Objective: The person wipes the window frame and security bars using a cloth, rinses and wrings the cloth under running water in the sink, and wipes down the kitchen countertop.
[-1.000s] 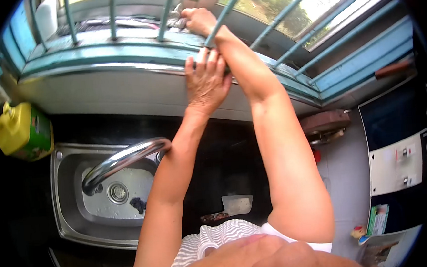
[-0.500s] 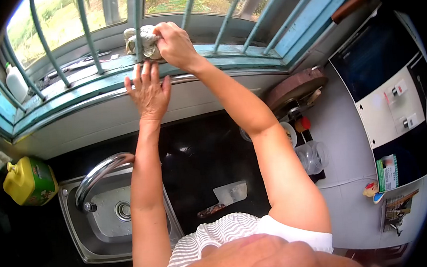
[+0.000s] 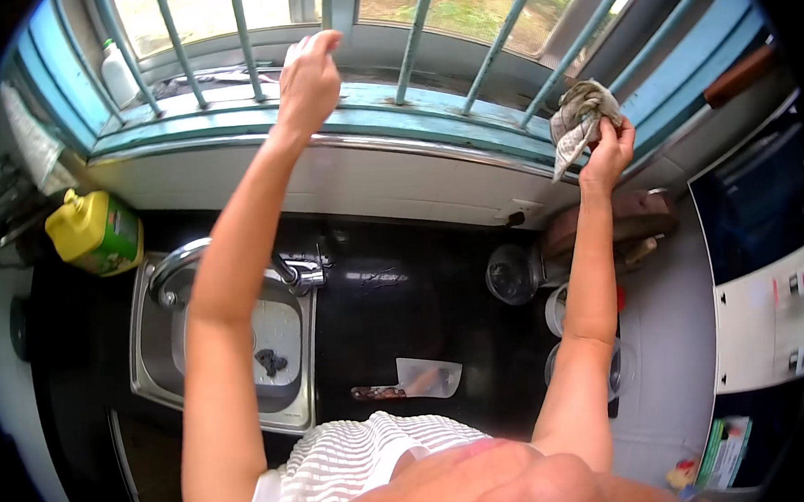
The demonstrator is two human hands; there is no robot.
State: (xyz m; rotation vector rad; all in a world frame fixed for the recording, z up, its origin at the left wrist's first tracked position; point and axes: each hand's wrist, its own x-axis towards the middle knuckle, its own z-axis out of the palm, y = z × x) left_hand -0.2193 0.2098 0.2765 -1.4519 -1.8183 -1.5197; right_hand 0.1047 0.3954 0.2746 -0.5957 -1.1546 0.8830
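The right hand (image 3: 609, 151) pinches a crumpled cloth (image 3: 584, 118) between thumb and bent fingers, up at the blue window bars (image 3: 494, 52). The left hand (image 3: 309, 80) is raised beside another of the bars, fingers curled; whether they close round it I cannot tell. A wide gap parts the two hands, with the blue sill (image 3: 454, 124) and its shiny metal edge (image 3: 442, 158) running across it. To the right of the right hand, the window's blue side frame (image 3: 665, 111) stands near — less room that way than toward the left hand. The cloth's bunched end lies beyond the right hand's fingertips; its tapered corner hangs to their left, pointing back toward the worktop (image 3: 397, 316). So its long axis slants from far right to near left — loosely, given the folds.
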